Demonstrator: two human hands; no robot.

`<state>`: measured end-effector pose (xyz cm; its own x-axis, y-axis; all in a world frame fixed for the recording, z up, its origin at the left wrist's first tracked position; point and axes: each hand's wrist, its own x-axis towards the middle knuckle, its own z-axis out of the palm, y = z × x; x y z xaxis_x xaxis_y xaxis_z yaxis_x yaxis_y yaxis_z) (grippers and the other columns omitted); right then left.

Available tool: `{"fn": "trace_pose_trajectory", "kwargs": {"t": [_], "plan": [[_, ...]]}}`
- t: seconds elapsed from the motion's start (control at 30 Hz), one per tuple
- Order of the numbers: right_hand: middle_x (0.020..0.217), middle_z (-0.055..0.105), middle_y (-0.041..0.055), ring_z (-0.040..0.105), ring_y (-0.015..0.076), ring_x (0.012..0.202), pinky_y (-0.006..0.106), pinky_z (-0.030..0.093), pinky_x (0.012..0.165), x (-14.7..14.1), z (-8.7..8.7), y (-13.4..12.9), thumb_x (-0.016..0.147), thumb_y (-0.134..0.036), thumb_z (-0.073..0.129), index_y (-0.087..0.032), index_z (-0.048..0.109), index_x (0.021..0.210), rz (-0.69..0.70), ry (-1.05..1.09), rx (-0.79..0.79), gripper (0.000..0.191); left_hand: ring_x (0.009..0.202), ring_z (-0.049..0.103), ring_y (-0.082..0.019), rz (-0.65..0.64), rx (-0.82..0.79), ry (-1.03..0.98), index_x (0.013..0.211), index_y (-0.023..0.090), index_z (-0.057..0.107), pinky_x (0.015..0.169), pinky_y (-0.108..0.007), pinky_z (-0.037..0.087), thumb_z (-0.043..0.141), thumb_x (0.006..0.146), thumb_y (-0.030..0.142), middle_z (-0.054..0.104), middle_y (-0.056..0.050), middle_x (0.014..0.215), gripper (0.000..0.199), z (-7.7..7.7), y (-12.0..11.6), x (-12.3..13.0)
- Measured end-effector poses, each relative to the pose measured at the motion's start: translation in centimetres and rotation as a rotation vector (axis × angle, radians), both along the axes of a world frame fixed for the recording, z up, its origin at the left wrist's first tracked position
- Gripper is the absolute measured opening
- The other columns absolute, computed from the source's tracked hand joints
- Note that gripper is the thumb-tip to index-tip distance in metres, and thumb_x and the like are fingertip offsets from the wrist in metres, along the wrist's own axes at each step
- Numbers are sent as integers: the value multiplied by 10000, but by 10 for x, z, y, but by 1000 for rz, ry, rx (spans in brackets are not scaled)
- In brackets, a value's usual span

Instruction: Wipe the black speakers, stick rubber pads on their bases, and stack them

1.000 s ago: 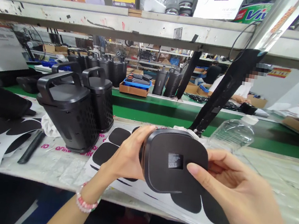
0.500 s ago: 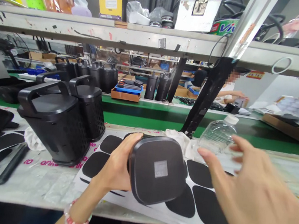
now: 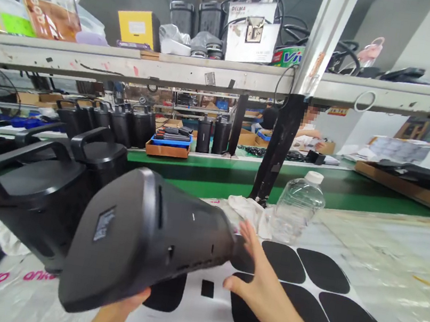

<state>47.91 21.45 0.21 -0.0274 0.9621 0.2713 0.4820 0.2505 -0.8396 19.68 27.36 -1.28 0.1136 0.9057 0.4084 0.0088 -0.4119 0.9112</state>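
Note:
A black device housing (image 3: 172, 230), with slots and small holes in its side, lies tilted on its side in the air, its flat base with a small label toward the lower left. My left hand (image 3: 122, 308) supports it from below; most of those fingers are hidden behind it. At the housing's far right end is my right hand (image 3: 260, 291), thumb and fingers apart. Whether its fingertips touch the housing I cannot tell. Beneath lies a white sheet (image 3: 211, 319) of black rounded adhesive-like pads (image 3: 284, 260).
Upright black housings with handles (image 3: 34, 182) crowd the left. A clear bottle (image 3: 299, 208) and white cloth (image 3: 250, 212) stand beyond my right hand, near a dark post (image 3: 276, 154). A loaded shelf (image 3: 188, 68) crosses above. Across the green belt (image 3: 205, 173), a person works.
The housing has moved left and closer, turning so its side now shows. My right hand has come in from the right toward its far end. The view has shifted too.

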Motion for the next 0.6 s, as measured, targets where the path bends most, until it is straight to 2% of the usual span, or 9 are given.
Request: {"fn": "trace_pose_trajectory", "kwargs": {"t": [0.1,0.2,0.27,0.33,0.43,0.5,0.53,0.6], "plan": [[1520,292,75,309,302,1398,508,273,1161,-10,1,4,669,-538,846,-350,233,1510,51,93,-1,1057,1160,581,-285,-18,-52,-51,1277,198,563,978,-503,504,623,899,459,573,-105,1319,463,-1,4,-4],[1360,413,69,455,299,1261,506,367,1094,3,7,14,640,-375,862,-357,283,1477,-45,-29,-28,1018,1152,596,-332,-91,-147,-160,1299,272,572,994,-518,489,795,702,535,633,-89,1267,690,6,2,-11],[1255,436,66,500,300,1168,510,426,1030,19,6,23,688,-356,814,-367,289,1482,-177,-182,100,952,1184,580,-373,-238,-274,-331,1337,331,538,984,-538,493,859,594,536,633,-75,1290,835,15,0,-15],[1181,430,76,498,310,1109,511,462,973,34,-2,33,735,-357,765,-356,289,1498,-244,-359,291,899,1236,551,-371,-350,-432,-474,1381,385,468,970,-530,508,863,593,537,574,-57,1384,894,22,1,-15],[1177,422,116,465,341,1120,524,474,948,48,-17,43,798,-371,687,-290,294,1514,-221,-526,481,822,1273,543,-317,-297,-669,-475,1429,425,374,985,-459,510,807,690,556,501,-44,1471,866,23,12,-10],[1160,464,129,491,340,1099,511,492,922,54,-17,45,841,-429,640,-249,308,1515,-163,-556,440,772,1274,550,-306,-245,-784,-406,1460,404,336,996,-446,504,790,732,523,519,-64,1459,866,18,23,-7],[1147,502,127,516,332,1084,496,498,914,58,-10,46,874,-468,598,-245,335,1506,-114,-556,374,719,1268,559,-308,-235,-810,-377,1469,386,335,998,-445,505,800,727,502,540,-72,1440,883,14,28,-7],[1120,587,110,575,302,1041,446,507,893,65,13,52,964,-522,433,-249,451,1438,-10,-552,179,547,1246,580,-306,-220,-818,-358,1470,353,360,996,-423,512,821,702,482,581,-72,1398,905,7,35,-8]]}}
